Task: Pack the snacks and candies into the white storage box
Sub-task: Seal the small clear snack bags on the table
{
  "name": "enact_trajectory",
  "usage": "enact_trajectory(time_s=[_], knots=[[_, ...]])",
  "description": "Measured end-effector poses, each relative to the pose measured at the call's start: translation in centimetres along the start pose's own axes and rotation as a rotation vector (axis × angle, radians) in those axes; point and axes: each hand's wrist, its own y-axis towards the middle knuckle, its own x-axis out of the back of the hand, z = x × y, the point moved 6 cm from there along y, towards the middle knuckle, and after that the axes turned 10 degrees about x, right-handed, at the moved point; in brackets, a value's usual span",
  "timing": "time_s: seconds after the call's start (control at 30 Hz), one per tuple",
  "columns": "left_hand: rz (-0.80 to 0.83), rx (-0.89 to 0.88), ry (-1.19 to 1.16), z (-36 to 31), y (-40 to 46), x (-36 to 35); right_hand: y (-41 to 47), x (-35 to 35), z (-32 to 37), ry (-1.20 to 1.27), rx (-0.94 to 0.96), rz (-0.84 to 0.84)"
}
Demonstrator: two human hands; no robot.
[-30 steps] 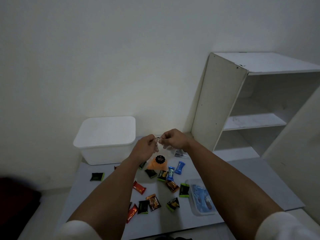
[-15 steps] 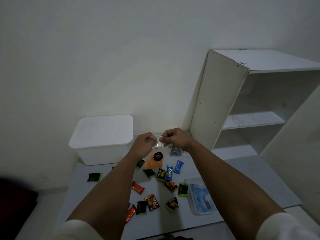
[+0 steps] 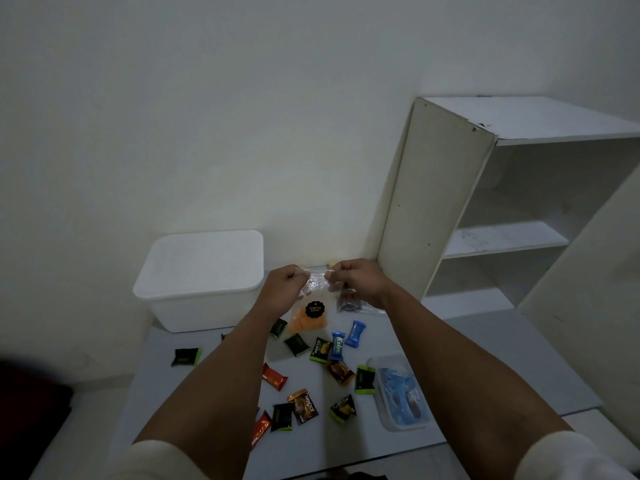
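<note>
a: what are the hands doing?

b: the left hand (image 3: 282,287) and right hand (image 3: 360,280) each pinch the top edge of a clear bag of orange chips (image 3: 310,311), held up over the table's far edge.

a: and the white storage box (image 3: 201,282)?

b: at the far left corner, its lid on. loose candies (image 3: 322,375) cover the table (image 3: 485,358).

a: risks?

b: if the seal pulls open, chips could spill; the lid blocks packing.
</note>
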Motion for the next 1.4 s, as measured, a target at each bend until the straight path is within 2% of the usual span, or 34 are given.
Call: enact_trajectory(time_s=[0.63,0.8,1.13,1.4], knots=[[0.008,-0.04,0.069,0.3,-0.7,0.4,0.0,-1.9,0.5,-0.159,0.123,0.015],[-0.024,-0.034,0.029,0.5,-0.7,2.0,-0.1,-1.7,0.5,-0.037,0.08,-0.027],[-0.016,-0.039,-0.004,0.5,-0.7,2.4,-0.7,-1.8,1.4,-0.061,0.106,-0.057],[-0.042,-0.029,-0.016,0.5,-0.7,3.3,-0.9,-1.5,0.8,0.043,0.073,-0.095]])
